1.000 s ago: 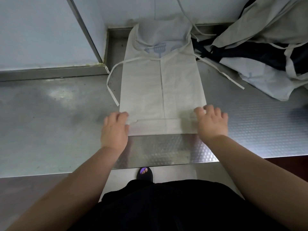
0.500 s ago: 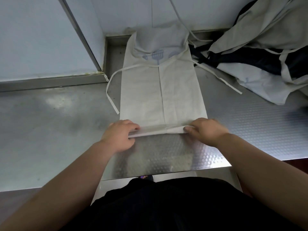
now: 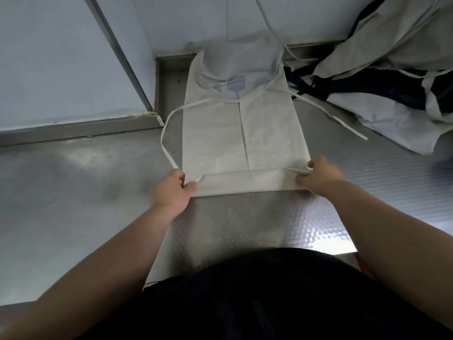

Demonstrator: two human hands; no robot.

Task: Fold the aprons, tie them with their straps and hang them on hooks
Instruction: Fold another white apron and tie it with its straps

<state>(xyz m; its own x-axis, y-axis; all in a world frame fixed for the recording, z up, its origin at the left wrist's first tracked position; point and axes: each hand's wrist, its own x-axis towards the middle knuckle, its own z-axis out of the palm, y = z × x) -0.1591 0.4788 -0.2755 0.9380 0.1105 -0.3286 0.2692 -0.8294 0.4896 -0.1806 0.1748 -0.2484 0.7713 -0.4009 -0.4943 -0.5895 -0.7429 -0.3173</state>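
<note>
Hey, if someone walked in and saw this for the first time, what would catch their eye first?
A pale apron lies flat in the middle of the steel table, its near edge folded into a narrow band. The left hand and right hand grip that band's corners. A rumpled heap of aprons, pale and dark, sits at the far right.

Apron (image 3: 242, 141) flat on counter (image 3: 73, 192), centre; apron pile (image 3: 392, 69) behind right; wall (image 3: 61, 57) behind left.
</note>
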